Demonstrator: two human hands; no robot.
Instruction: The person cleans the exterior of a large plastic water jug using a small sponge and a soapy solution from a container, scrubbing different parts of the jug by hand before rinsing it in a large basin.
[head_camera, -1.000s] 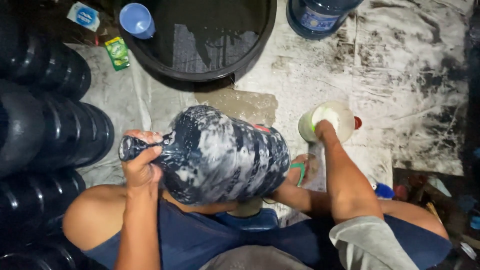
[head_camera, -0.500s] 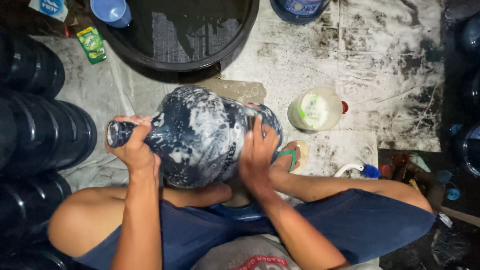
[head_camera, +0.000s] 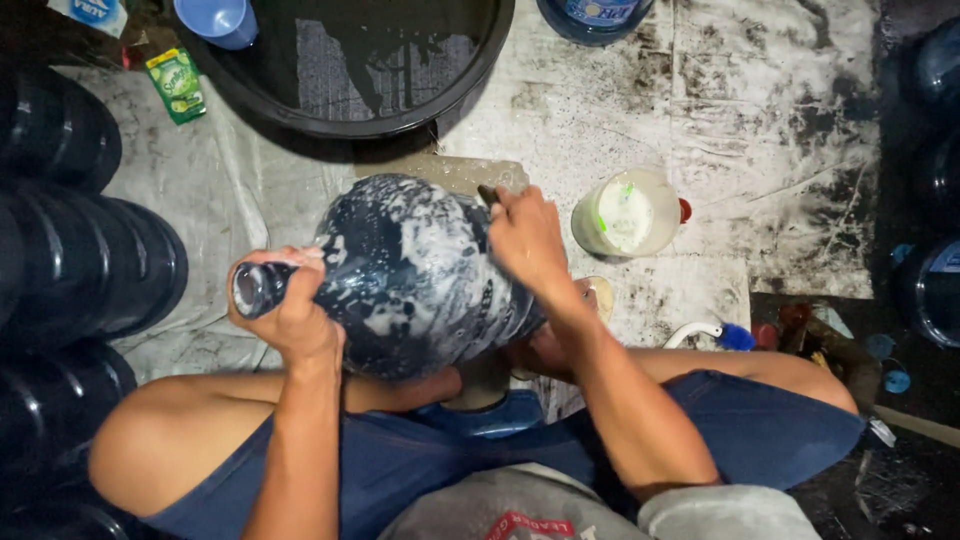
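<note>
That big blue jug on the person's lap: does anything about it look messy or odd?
Yes. The big blue jug lies on its side, smeared with white suds. The left hand grips its neck; the right hand presses on its upper side.

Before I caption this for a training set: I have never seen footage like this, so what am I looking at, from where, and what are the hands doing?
There is no machine here. A camera worn on a person's head looks straight down at their own two bare hands and their lap as they sit low over the floor.

The left hand grips the neck of a large dark blue water jug, which lies on its side over the knees, streaked with white suds. The right hand presses on the jug's far end and seems to hold a small dark scrubber, though most of it is hidden.

On the stained floor covering are a small whitish tub of white liquid, a big black basin with a blue cup in it, and a green sachet. More dark jugs are stacked on the left.
</note>
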